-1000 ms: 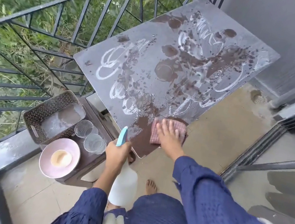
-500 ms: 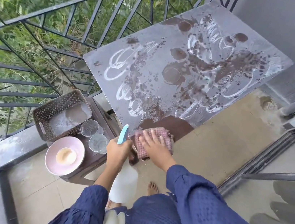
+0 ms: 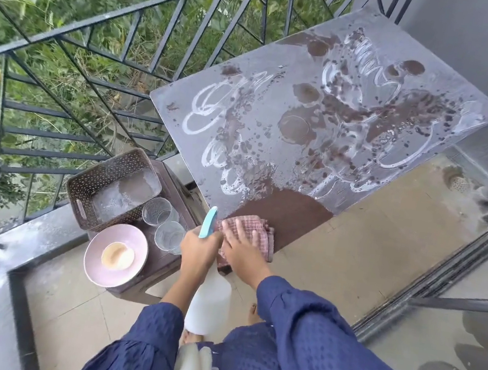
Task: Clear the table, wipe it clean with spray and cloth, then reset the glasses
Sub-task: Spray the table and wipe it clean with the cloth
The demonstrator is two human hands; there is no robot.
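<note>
The dusty dark table [image 3: 283, 74] is wet with spray drops and white scribbled streaks; a wiped brown patch shows at its near edge. My right hand [image 3: 242, 252] presses flat on a pink checked cloth [image 3: 257, 229] at the table's near corner. My left hand [image 3: 199, 249] grips a white spray bottle [image 3: 208, 305] with a light blue trigger, held upright just left of the cloth. Two clear glasses [image 3: 159, 212] [image 3: 169, 235] stand on a low brown stool beside the table.
On the stool [image 3: 158, 292] also sit a brown perforated basket [image 3: 102, 177] and a pink plate [image 3: 95, 253] holding a beige round piece. A black metal railing [image 3: 114, 50] runs along the left. A sliding door track [image 3: 429, 283] lies to the right. My bare feet stand on the tiled floor.
My right hand has dragged the cloth left and toward me along the table's near edge, leaving a wider wiped patch. The view has shifted, and the spray bottle stays in my left hand.
</note>
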